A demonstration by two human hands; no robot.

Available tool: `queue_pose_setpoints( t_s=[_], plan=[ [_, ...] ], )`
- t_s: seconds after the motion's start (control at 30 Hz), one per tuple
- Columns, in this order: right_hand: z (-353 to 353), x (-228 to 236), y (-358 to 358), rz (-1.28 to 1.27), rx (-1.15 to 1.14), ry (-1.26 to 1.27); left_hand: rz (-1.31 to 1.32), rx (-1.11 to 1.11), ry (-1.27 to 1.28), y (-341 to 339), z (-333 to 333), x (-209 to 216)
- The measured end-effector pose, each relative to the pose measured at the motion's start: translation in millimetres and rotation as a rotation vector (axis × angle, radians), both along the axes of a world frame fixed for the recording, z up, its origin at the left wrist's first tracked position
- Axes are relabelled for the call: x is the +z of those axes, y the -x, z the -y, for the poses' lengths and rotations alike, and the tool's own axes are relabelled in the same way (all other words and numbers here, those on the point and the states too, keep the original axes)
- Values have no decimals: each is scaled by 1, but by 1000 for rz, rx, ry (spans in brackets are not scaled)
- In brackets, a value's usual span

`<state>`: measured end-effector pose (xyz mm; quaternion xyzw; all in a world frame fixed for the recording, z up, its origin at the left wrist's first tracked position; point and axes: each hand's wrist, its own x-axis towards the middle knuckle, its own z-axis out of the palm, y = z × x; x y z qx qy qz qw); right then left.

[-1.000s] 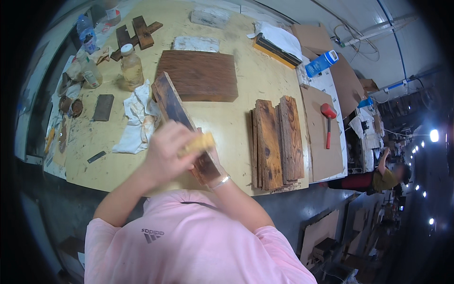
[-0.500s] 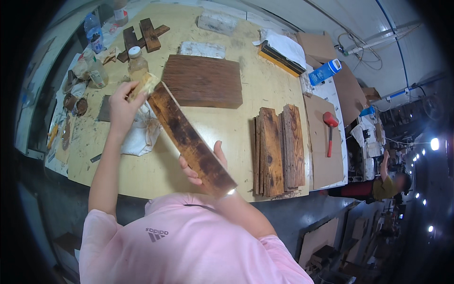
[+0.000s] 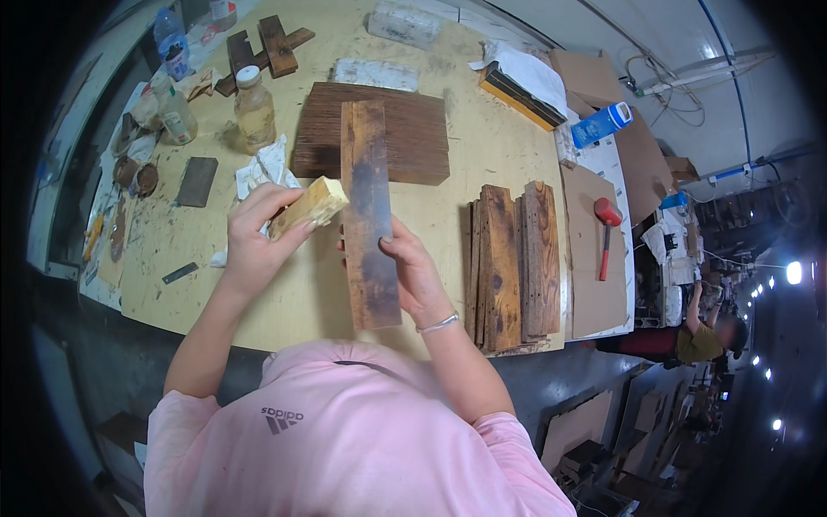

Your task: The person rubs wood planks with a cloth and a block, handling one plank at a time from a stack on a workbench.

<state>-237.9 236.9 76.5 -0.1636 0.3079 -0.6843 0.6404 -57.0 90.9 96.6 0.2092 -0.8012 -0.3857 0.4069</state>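
Observation:
My left hand (image 3: 261, 234) grips a yellowish sponge block (image 3: 312, 207), worn and stained at its edges. The sponge is just left of a long brown wooden board (image 3: 370, 215) and apart from it. My right hand (image 3: 412, 267) holds that board near its lower half, thumb on the face and fingers behind its edge. The board stands nearly upright in view, with dark blotches and a slight sheen. Beyond it lies a wide dark brown grooved wooden panel (image 3: 413, 142), partly covered by the board's upper end. A crumpled white cloth (image 3: 265, 165) lies behind my left hand.
Stacked brown boards (image 3: 500, 267) lie at the table's right. Beside them a red mallet (image 3: 606, 233) rests on cardboard (image 3: 586, 302). A capped jar (image 3: 255, 112), a dark rectangular block (image 3: 197, 182) and small wood pieces (image 3: 277, 47) are at left. A person (image 3: 702, 340) stands far right.
The board has swung from a slant to nearly upright and moved off the sponge. My left hand has lowered with the sponge, and my right hand has moved up and right.

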Motion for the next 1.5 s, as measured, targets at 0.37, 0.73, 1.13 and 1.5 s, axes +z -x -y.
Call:
queue_pose_setpoints(
  t_s=[0.37,0.73,1.13,1.5],
  plan=[
    [-8,15,30,-251,-204,-96,53,-111,137,30,-32,-10],
    [-11,15,44,-191,-322,-41,74,-186,144,10,-50,-9],
    [-23,6,48,-234,-268,-104,-17,-285,247,-2,-73,-31],
    [-50,-18,22,-232,3,-171,16,231,237,31,61,0]
  ],
)
